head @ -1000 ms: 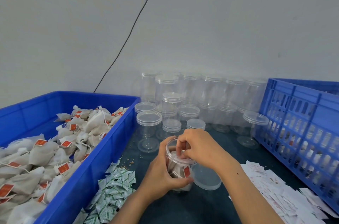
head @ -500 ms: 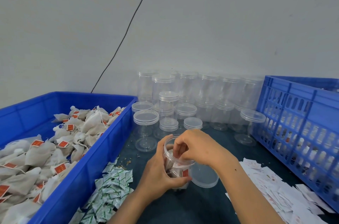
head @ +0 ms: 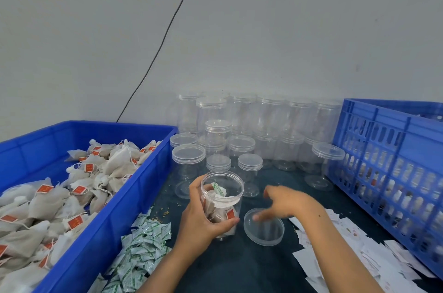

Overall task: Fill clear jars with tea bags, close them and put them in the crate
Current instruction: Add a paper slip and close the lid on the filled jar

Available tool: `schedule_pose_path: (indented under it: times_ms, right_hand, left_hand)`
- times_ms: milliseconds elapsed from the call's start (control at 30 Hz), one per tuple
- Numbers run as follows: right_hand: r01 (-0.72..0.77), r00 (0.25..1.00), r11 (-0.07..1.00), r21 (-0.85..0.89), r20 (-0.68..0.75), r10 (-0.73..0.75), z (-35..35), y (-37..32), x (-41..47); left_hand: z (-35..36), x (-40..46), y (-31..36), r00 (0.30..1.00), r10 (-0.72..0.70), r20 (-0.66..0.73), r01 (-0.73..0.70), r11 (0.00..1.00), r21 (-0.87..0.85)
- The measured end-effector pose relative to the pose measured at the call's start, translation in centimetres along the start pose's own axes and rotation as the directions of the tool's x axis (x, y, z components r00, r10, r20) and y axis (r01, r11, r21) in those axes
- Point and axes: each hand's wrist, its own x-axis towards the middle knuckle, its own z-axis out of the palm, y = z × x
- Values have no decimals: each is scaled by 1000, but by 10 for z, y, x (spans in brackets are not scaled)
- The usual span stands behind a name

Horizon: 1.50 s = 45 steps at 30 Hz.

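Item: jar (head: 221, 206), filled w/ tea bags, lid (head: 263, 230) off.
L hand (head: 203, 218) grips jar; R hand (head: 285, 204) loose-fingered, blurred, over lid. Next, likely: pick lid, cap jar.

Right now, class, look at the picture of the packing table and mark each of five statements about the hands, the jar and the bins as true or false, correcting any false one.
1. The left hand grips the open jar. True.
2. The jar already has its lid screwed on. False: the loose lid lies on the table beside it.
3. The right hand reaches over the loose lid. True.
4. The solid blue bin on the left holds empty jars. False: it holds tea bags.
5. The slotted blue crate stands on the right. True.
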Motion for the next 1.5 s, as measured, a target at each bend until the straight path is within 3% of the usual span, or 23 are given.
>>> schedule_pose_path:
  times_ms: [133,233,367,467,567,667,733,933,1033,1167,1500]
  right_hand:
    - [29,979,996,-87,203,-11,12,0,8]
    - [46,978,978,-204,208,-3,17,-2,11]
    - [108,984,983,-148,157,-84,15,-8,6]
    - [225,974,974,39,6,-226,1,-6,0]
    - [362,906,919,157,-291,-307,-10,-2,-6]
    - [503,737,820,273,-631,-242,-12,-7,-4]
    - [582,682,699,415,-717,-141,-12,-14,-2]
    - [623,777,283,730,-620,-109,3,-41,0]
    - [601,799,215,769,-586,-137,12,-52,0]
    - [562,824,285,776,-499,-267,20,-55,2]
    - [595,788,407,693,-402,-467,13,-36,2]
  left_hand:
    - [1,2,-3,1000,-18,-14,19,1000,18]
    - [-1,3,-2,1000,-28,-7,28,1000,11]
    - [-1,3,-1,999,-31,6,31,1000,5]
    - [0,3,-1,999,-32,8,32,999,2]
    - [0,4,-1,999,-36,9,36,999,-15]
    - [1,4,-2,999,-42,12,43,998,-36]
    - [1,4,-1,999,-47,18,48,998,-45]
    - [1,4,1,999,-40,27,42,998,-49]
    - [0,3,3,999,-32,30,33,998,-45]
    - [1,4,4,1000,-27,8,28,999,-40]
    - [2,4,8,1000,-15,4,15,995,-96]
